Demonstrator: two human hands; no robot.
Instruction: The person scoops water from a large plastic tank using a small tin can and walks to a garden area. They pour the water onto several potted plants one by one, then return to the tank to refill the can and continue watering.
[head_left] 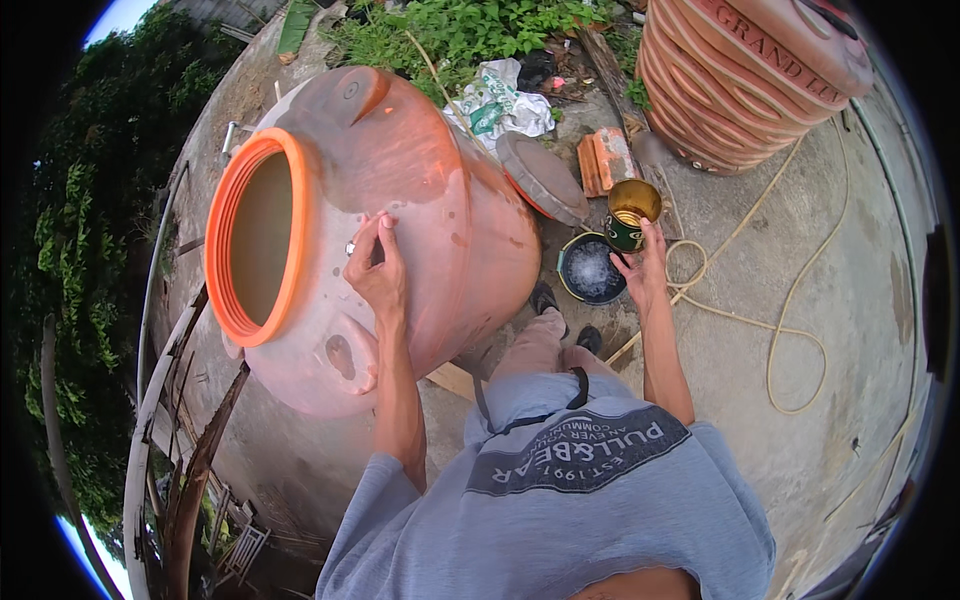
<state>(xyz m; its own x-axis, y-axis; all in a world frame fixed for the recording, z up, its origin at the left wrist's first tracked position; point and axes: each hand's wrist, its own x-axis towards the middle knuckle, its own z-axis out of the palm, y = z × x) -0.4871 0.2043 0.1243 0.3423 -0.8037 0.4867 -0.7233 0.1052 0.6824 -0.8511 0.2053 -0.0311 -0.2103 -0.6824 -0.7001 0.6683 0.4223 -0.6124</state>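
Outdoors on a concrete yard (800,300), we've got our left hand (375,268) pressed, fingers curled, on the tipped orange tank (400,200), steadying it. Our right hand (645,268) grips a tin can (631,213) above a bowl (592,268), so we're probably mid-scoop; next is a careful tip without spilling.

Tank (400,220) left; lid (545,178), bowl (592,270) right.

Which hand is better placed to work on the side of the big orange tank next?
Left, most likely. The left hand rests on the wall of the tilted orange tank, fingers pressed to it. The right hand is off to the side holding an open can above a small bucket.
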